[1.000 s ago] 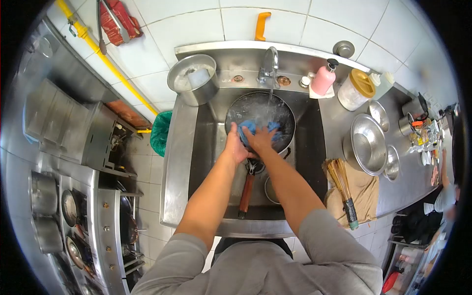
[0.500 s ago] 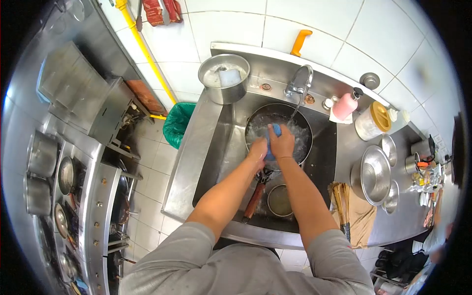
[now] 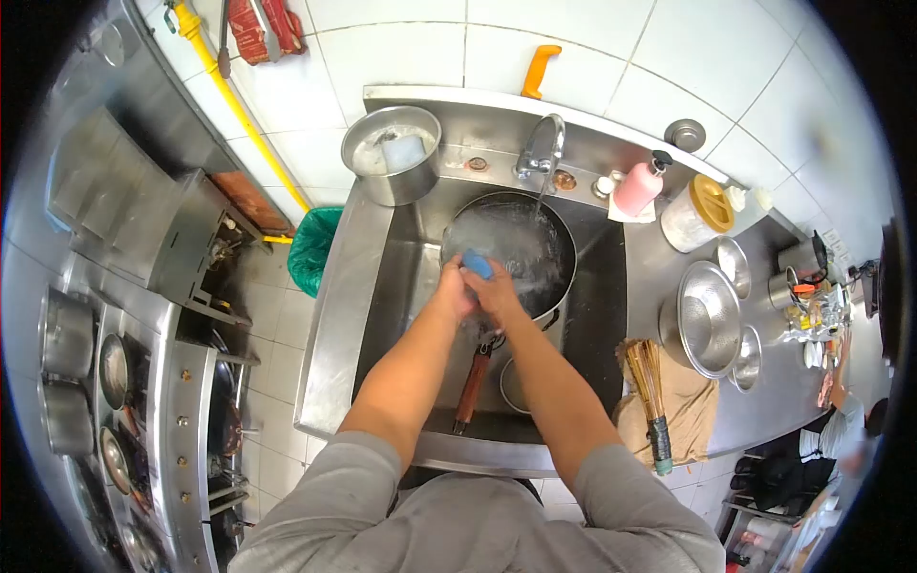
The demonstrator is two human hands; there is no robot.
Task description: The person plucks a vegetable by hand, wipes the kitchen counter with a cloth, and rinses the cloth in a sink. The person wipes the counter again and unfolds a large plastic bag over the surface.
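Note:
My left hand [image 3: 455, 292] and my right hand [image 3: 496, 293] are pressed together, squeezing a blue sponge [image 3: 478, 265] whose top shows above the fingers. They are over the near left part of a dark wok [image 3: 567, 229] in the sink. A thin stream from the tap [image 3: 546, 143] falls into the wok, and the water inside is moving. Just below my hands lies a wooden handle [image 3: 472, 387]; my hands and wrists hide where it joins. My right forearm partly covers a round metal bowl [image 3: 514, 387].
On the left ledge stands a steel pot [image 3: 392, 181] with suds and a pale block. Rightward are a pink soap bottle [image 3: 635, 189], a yellow-lidded jar [image 3: 680, 227], a colander [image 3: 709, 320] and a bamboo brush [image 3: 646, 372] on brown cloth. A green-lined bin [image 3: 315, 253] is left.
The camera view has shifted, so the sink appears further left. My clasped hands have drawn slightly toward the wok's near left rim, away from the tap stream, still holding the sponge.

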